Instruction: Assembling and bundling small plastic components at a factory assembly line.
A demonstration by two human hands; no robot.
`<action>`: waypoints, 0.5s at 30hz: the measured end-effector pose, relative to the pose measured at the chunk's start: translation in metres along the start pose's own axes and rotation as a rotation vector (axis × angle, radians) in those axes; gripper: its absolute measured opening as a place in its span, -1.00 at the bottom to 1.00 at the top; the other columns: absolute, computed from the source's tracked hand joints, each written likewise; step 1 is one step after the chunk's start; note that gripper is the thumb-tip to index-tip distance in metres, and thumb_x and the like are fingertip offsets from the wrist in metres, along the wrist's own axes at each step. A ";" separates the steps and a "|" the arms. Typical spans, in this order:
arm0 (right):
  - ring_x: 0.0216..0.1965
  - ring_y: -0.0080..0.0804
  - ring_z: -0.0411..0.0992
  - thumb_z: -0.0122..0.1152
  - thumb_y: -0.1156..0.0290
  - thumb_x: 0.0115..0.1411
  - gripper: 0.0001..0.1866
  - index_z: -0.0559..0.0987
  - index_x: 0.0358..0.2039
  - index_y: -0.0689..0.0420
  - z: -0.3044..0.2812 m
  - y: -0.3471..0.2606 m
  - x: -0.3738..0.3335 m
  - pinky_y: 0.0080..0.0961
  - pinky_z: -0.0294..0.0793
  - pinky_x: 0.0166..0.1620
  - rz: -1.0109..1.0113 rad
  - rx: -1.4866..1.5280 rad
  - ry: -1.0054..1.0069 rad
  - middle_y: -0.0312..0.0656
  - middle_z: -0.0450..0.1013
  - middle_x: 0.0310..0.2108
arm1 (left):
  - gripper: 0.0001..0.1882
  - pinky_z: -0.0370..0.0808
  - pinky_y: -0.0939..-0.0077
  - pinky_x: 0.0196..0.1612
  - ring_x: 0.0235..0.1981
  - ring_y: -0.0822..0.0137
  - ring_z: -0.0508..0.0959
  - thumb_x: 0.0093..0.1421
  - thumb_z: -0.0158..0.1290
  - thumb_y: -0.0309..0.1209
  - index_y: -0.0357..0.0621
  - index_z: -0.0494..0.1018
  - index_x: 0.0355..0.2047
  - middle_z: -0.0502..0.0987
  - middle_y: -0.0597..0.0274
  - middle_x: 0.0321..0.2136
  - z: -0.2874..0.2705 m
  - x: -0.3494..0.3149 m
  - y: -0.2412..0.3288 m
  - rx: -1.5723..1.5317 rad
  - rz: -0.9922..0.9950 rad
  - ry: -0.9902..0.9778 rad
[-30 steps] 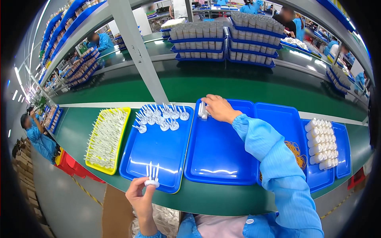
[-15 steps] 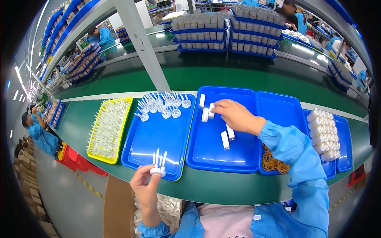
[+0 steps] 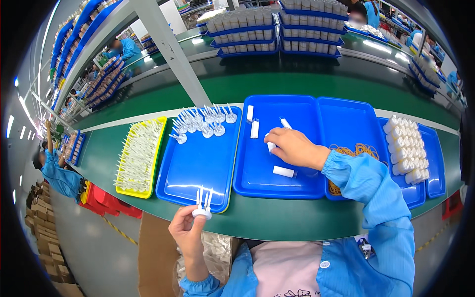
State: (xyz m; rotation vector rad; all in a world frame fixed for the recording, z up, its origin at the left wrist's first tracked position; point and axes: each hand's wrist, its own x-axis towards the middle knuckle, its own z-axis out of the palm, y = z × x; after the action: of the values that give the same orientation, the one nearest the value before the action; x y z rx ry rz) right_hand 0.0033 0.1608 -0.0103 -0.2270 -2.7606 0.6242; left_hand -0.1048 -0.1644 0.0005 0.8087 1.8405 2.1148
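Observation:
In front of me at the lower left, my left hand (image 3: 190, 228) pinches a round white base with several thin upright rods (image 3: 202, 213), held by its rim near the blue tray's front edge. My right hand (image 3: 295, 147) reaches into the middle blue tray (image 3: 247, 185), its fingertips closed on a small white tube (image 3: 270, 143). Other small white tubes lie around it: one white tube (image 3: 284, 171) on its side below the hand, another (image 3: 285, 123) beyond it, and two more near the tray's left wall.
A yellow tray (image 3: 160, 148) full of thin white rods stands far left. Beside it, a blue tray (image 3: 190, 185) bears several rodded bases (image 3: 217, 129) at its back. Rubber bands (image 3: 363, 149) and stacked white rolls (image 3: 406, 151) lie to the right. A metal post (image 3: 173, 59) rises behind.
The view has tipped slightly. My right hand has shifted within the tray; several white tubes near it lie differently, one now turned sideways. My left hand still holds the rodded base.

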 end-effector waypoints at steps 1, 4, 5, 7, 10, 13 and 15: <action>-0.08 -0.01 0.45 0.21 0.39 0.09 -0.69 0.51 -0.13 0.19 -0.003 -0.010 0.004 -0.01 0.36 0.02 0.077 -0.107 -0.054 -0.04 0.49 -0.23 | -0.78 0.48 0.61 -0.22 -0.34 0.44 0.56 0.08 0.19 -0.59 -0.34 0.49 -0.24 0.53 0.22 -0.38 0.000 -0.001 0.000 -0.011 0.008 -0.006; -0.09 0.00 0.45 0.22 0.26 0.09 -0.63 0.48 -0.15 0.20 -0.007 -0.028 0.012 0.10 0.25 0.06 0.204 -0.362 -0.113 -0.03 0.52 -0.34 | -0.78 0.51 0.58 -0.24 -0.33 0.40 0.57 0.06 0.24 -0.59 -0.37 0.50 -0.27 0.53 0.16 -0.36 0.004 -0.004 0.002 -0.035 0.029 -0.023; -0.10 0.01 0.46 0.21 0.25 0.09 -0.62 0.48 -0.15 0.20 0.005 -0.021 0.013 0.11 0.22 0.07 0.177 -0.400 -0.067 -0.03 0.53 -0.37 | -0.78 0.51 0.58 -0.24 -0.33 0.40 0.57 0.06 0.23 -0.60 -0.38 0.50 -0.27 0.53 0.16 -0.35 0.005 -0.005 0.002 -0.036 0.028 -0.028; -0.12 0.00 0.46 0.18 0.26 0.09 -0.65 0.48 -0.17 0.19 0.020 -0.009 0.016 0.08 0.20 0.07 0.145 -0.442 -0.011 -0.04 0.53 -0.40 | -0.79 0.51 0.59 -0.23 -0.34 0.41 0.57 0.05 0.19 -0.65 -0.37 0.50 -0.26 0.52 0.19 -0.37 0.008 -0.003 0.005 -0.016 0.021 -0.039; -0.18 -0.07 0.47 0.10 0.34 0.10 -0.77 0.52 -0.24 0.14 0.019 -0.004 0.017 -0.02 0.23 -0.01 0.089 -0.372 0.031 -0.06 0.53 -0.40 | -0.76 0.49 0.61 -0.22 -0.36 0.45 0.56 0.04 0.10 -0.72 -0.33 0.48 -0.24 0.52 0.24 -0.40 0.008 -0.005 0.008 0.031 0.006 -0.046; -0.26 -0.30 0.47 0.01 0.38 0.18 -0.83 0.58 -0.34 0.09 -0.020 -0.023 0.004 -0.24 0.31 -0.16 0.070 -0.086 0.045 -0.17 0.52 -0.41 | -0.79 0.51 0.59 -0.24 -0.37 0.43 0.56 0.02 0.12 -0.73 -0.31 0.46 -0.30 0.50 0.21 -0.40 0.001 -0.008 0.002 0.020 0.001 -0.073; -0.24 -0.43 0.45 0.01 0.37 0.23 -0.83 0.56 -0.28 0.11 -0.050 -0.042 -0.008 -0.37 0.36 -0.17 0.196 0.452 -0.076 -0.22 0.50 -0.37 | -0.81 0.51 0.56 -0.24 -0.36 0.41 0.55 0.02 0.15 -0.70 -0.28 0.45 -0.34 0.50 0.19 -0.39 0.007 -0.011 -0.004 -0.096 -0.025 -0.120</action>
State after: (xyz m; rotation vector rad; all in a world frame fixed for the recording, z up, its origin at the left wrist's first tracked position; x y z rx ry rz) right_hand 0.0237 0.1408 0.0494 -0.3774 -2.5943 1.3049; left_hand -0.0924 -0.1635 -0.0058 0.8647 1.6678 2.0730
